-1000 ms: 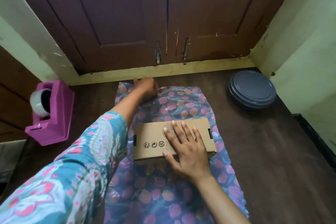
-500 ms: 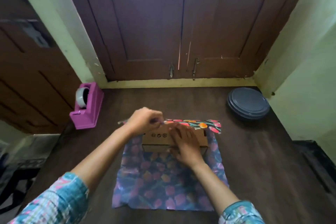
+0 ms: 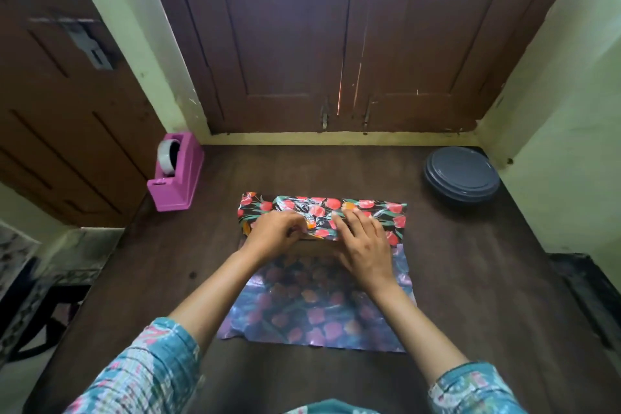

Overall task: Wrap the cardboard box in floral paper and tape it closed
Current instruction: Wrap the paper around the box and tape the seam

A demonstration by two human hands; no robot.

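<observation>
Cardboard box (image 3: 316,246) sits mid-desk, mostly hidden under floral paper (image 3: 369,212) folded over its top; only a sliver shows btwn the hands. Left hand (image 3: 275,235) pinches the paper's edge w/ curled fingers. Right hand (image 3: 366,245) lies flat, fingers straight, pressing paper onto the box. Desk (image 3: 470,279) also carries a pink tape dispenser (image 3: 178,178) at back left and a round grey plate (image 3: 462,175) at back right.

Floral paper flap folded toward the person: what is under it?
The cardboard box; only a brown strip of its near side shows between the left hand and right hand. Its top and far side are covered by the floral paper.
</observation>
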